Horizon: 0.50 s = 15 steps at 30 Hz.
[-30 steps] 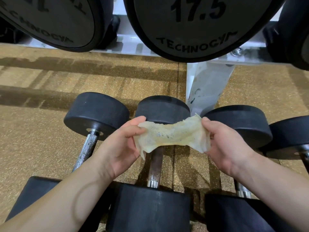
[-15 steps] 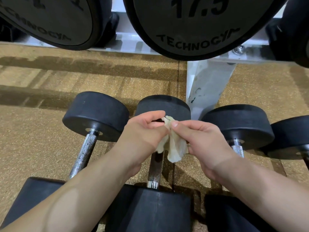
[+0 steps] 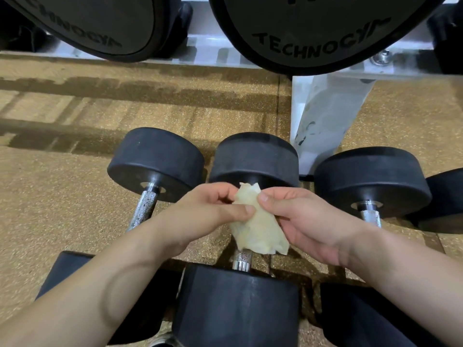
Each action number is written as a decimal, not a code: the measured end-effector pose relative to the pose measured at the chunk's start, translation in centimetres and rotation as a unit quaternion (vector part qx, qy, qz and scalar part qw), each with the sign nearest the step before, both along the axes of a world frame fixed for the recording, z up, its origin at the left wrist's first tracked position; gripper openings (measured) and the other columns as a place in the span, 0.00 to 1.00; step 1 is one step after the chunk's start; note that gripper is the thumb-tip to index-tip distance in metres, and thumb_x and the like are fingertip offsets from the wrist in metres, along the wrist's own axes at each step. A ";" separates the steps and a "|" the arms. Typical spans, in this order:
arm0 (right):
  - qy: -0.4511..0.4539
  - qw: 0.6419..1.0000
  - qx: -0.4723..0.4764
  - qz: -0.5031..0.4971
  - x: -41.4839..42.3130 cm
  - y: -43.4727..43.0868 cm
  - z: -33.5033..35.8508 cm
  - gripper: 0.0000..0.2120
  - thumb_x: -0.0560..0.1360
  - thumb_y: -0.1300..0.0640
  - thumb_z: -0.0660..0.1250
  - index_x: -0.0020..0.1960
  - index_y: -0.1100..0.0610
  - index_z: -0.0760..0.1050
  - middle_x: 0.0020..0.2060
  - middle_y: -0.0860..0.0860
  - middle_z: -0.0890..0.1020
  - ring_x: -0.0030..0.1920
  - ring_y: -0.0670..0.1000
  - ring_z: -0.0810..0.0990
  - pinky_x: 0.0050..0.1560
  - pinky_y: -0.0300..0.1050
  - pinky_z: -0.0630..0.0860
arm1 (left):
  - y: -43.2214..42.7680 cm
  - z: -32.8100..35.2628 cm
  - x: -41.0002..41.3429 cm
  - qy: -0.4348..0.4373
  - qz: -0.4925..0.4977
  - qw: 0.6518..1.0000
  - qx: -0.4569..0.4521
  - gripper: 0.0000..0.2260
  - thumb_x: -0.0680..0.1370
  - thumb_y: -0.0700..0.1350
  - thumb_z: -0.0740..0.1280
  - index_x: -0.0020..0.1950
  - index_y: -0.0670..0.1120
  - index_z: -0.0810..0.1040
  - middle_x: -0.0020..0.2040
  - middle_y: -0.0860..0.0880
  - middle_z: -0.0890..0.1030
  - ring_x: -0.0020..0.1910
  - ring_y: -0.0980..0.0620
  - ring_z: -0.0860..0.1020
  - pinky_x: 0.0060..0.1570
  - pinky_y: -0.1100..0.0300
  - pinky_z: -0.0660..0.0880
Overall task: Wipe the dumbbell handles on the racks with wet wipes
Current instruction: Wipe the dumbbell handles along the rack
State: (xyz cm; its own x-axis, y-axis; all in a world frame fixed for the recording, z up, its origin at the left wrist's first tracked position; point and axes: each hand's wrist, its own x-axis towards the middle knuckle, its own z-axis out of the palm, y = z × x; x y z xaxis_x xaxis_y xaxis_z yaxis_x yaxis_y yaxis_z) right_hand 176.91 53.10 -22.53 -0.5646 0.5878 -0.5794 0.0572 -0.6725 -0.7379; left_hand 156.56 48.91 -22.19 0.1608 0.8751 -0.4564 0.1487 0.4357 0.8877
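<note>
A yellowish, folded wet wipe [image 3: 258, 226] hangs between both hands above the middle dumbbell. My left hand [image 3: 208, 216] pinches its upper left edge with thumb and fingers. My right hand [image 3: 310, 221] holds its right side, thumb on top. The middle dumbbell [image 3: 253, 159] lies under the wipe; only the lower end of its metal handle [image 3: 241, 261] shows. The left dumbbell's knurled handle [image 3: 144, 209] is bare, and so is the short visible piece of the right dumbbell's handle [image 3: 370, 215].
The small black dumbbells lie in a row on a speckled tan floor [image 3: 50, 196]. Above them a white rack beam [image 3: 205, 50] and its leg [image 3: 323, 121] carry large black dumbbell heads [image 3: 313, 33]. A further dumbbell head [image 3: 446, 199] sits at the right edge.
The wipe was stretched wide between both hands, then the hands came together and folded it. It now hangs as a compact fold, and the view has shifted slightly closer.
</note>
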 end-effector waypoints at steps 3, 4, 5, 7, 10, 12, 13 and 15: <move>-0.029 0.999 -0.035 0.003 -1.2 -0.2 -1.0 0.14 0.85 0.56 0.62 0.64 0.61 0.81 0.57 0.59 0.86 0.59 0.59 0.85 0.61 0.60 0.80 | -0.5 -2.1 -1.2 -0.060 0.049 0.996 -0.051 0.20 0.70 0.44 0.74 0.55 0.32 0.78 0.48 0.35 0.83 0.47 0.44 0.81 0.50 0.53 0.77; -0.048 0.998 -0.036 0.010 -1.4 -0.2 -1.2 0.14 0.84 0.54 0.64 0.63 0.60 0.81 0.56 0.59 0.86 0.58 0.58 0.85 0.60 0.60 0.81 | -0.6 -2.7 -1.4 -0.073 0.066 0.993 -0.065 0.21 0.70 0.43 0.74 0.57 0.31 0.78 0.50 0.34 0.83 0.48 0.44 0.82 0.49 0.53 0.78; -0.067 0.997 -0.031 0.022 -1.6 -0.3 -1.3 0.14 0.83 0.52 0.66 0.62 0.60 0.82 0.55 0.58 0.87 0.57 0.58 0.86 0.59 0.60 0.81 | -0.5 -3.2 -1.5 -0.079 0.074 0.991 -0.078 0.22 0.70 0.43 0.74 0.59 0.32 0.78 0.52 0.32 0.83 0.49 0.43 0.82 0.49 0.52 0.78; -0.108 0.993 -0.019 0.036 -1.5 -0.3 -1.4 0.14 0.78 0.54 0.73 0.60 0.62 0.82 0.51 0.59 0.87 0.54 0.59 0.87 0.59 0.62 0.82 | -0.4 -3.7 -1.4 -0.051 0.067 0.993 -0.079 0.20 0.71 0.41 0.75 0.59 0.34 0.77 0.51 0.33 0.83 0.46 0.44 0.82 0.46 0.53 0.76; -0.150 0.988 -0.025 0.020 -1.3 -0.4 -1.9 0.13 0.77 0.61 0.74 0.59 0.64 0.81 0.48 0.61 0.88 0.49 0.60 0.88 0.52 0.58 0.84 | 0.2 -4.3 -0.7 -0.011 0.072 0.995 -0.062 0.08 0.75 0.38 0.76 0.49 0.43 0.79 0.41 0.43 0.84 0.37 0.49 0.82 0.35 0.57 0.76; -0.178 0.983 -0.027 0.014 -1.4 -0.7 -2.3 0.13 0.78 0.60 0.74 0.60 0.63 0.80 0.46 0.61 0.88 0.45 0.59 0.89 0.45 0.54 0.85 | 0.7 -4.9 -0.1 0.007 0.103 0.994 -0.045 0.08 0.74 0.39 0.77 0.49 0.45 0.80 0.42 0.43 0.84 0.39 0.45 0.83 0.35 0.54 0.76; -0.197 0.980 -0.023 0.014 -1.4 -0.8 -2.5 0.13 0.77 0.58 0.74 0.60 0.62 0.79 0.45 0.61 0.88 0.44 0.58 0.89 0.42 0.51 0.85 | 0.8 -5.4 0.2 0.026 0.129 0.990 -0.042 0.09 0.74 0.40 0.77 0.50 0.45 0.80 0.44 0.43 0.85 0.41 0.43 0.83 0.36 0.53 0.77; -0.217 0.976 -0.013 0.020 -1.5 -1.1 -3.0 0.14 0.77 0.55 0.75 0.59 0.62 0.80 0.44 0.60 0.88 0.41 0.57 0.88 0.39 0.49 0.85 | 1.1 -6.3 1.1 0.075 0.173 0.980 -0.063 0.09 0.74 0.44 0.76 0.51 0.47 0.80 0.46 0.44 0.86 0.47 0.41 0.85 0.40 0.49 0.81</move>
State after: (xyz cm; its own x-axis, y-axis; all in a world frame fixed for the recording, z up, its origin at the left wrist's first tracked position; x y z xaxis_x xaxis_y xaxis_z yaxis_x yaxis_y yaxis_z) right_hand 175.41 52.00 -25.57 -0.2839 0.5521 -0.7839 0.3873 -0.6819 -0.6205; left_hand 157.62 50.01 -28.54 -0.2139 0.8007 -0.5596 0.0977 0.5875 0.8033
